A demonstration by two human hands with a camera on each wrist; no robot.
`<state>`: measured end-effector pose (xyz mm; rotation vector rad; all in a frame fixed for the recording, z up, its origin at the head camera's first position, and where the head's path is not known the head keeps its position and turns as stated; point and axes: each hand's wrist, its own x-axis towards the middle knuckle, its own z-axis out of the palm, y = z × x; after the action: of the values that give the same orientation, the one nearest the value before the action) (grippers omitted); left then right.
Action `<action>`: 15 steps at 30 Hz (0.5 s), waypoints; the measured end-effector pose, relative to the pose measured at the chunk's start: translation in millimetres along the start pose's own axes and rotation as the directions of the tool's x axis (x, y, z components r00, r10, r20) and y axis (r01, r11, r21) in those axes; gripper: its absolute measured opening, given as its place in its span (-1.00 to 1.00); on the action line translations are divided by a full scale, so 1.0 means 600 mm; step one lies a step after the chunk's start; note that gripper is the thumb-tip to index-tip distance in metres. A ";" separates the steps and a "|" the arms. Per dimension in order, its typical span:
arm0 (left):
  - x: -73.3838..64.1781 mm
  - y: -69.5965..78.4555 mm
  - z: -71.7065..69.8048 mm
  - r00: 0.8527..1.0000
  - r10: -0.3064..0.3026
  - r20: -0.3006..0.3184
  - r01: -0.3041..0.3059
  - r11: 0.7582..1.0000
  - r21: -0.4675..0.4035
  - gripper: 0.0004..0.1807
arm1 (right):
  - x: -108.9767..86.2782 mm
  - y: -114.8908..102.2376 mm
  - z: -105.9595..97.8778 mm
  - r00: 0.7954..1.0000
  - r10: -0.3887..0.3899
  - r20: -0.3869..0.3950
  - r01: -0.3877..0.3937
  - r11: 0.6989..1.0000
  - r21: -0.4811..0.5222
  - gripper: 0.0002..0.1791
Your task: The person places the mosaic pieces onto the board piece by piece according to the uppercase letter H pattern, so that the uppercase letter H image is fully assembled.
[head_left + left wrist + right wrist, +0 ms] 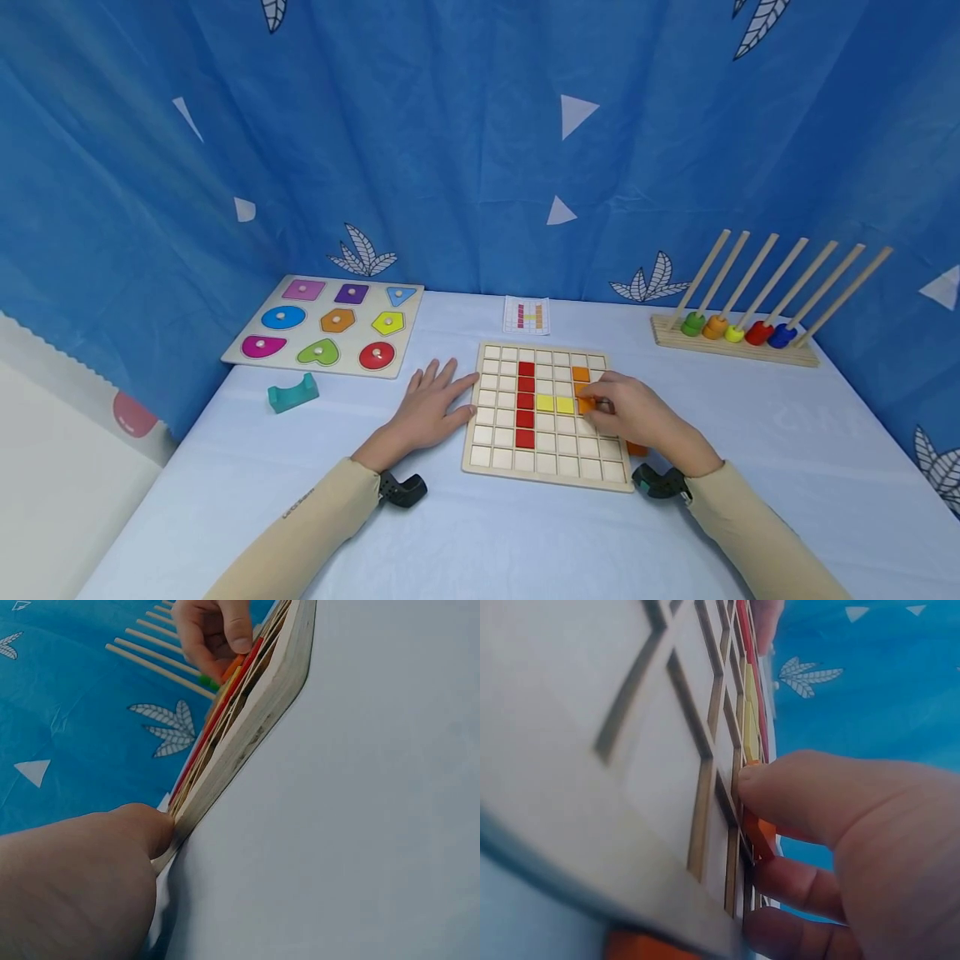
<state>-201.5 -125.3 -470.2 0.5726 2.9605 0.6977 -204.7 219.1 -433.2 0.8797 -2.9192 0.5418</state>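
A square wooden grid board (547,477) lies on the table, holding a column of red tiles (526,401), two yellow tiles (555,404) and orange tiles toward its right side. My right hand (637,410) pinches an orange tile (761,834) between thumb and fingers, low over the cell just right of the yellow ones. Above it, another orange tile (581,374) sits in the grid. With fingers spread, my left hand (423,408) rests beside the board, thumb and index fingertip at its left edge. In the left wrist view the thumb (142,829) meets the board's rim.
Loose orange tiles (637,448) lie by the board's right edge, partly under my right wrist. Behind the board is a pattern card (527,316). A shape puzzle (330,321) and a teal curved block (293,394) are at left; a peg stand with coloured rings (738,346) stands back right.
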 end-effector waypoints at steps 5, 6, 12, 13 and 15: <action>0.001 0.000 0.000 1.000 0.001 0.001 -0.001 1.000 0.001 -0.33 | 0.000 0.002 0.001 1.000 -0.001 -0.002 0.001 1.000 0.008 -0.67; 0.001 0.000 0.001 1.000 0.001 0.001 -0.001 1.000 0.002 -0.33 | 0.000 0.002 0.001 1.000 -0.001 -0.001 0.001 1.000 0.011 -0.67; 0.001 0.000 0.001 1.000 0.002 -0.002 -0.002 1.000 0.008 -0.33 | 0.000 0.004 0.002 1.000 0.003 0.007 -0.003 1.000 0.023 -0.67; 0.000 0.000 0.001 1.000 0.002 -0.002 -0.002 1.000 0.007 -0.33 | 0.000 0.004 0.002 1.000 0.004 0.008 -0.004 1.000 0.023 -0.68; 0.000 0.001 0.000 1.000 0.001 -0.001 -0.001 1.000 0.004 -0.33 | 0.000 0.004 0.002 1.000 0.005 0.007 -0.005 1.000 0.020 -0.68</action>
<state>-201.4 -125.0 -470.1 0.5748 2.9633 0.6917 -205.8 220.4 -435.2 0.8788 -2.9282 0.5709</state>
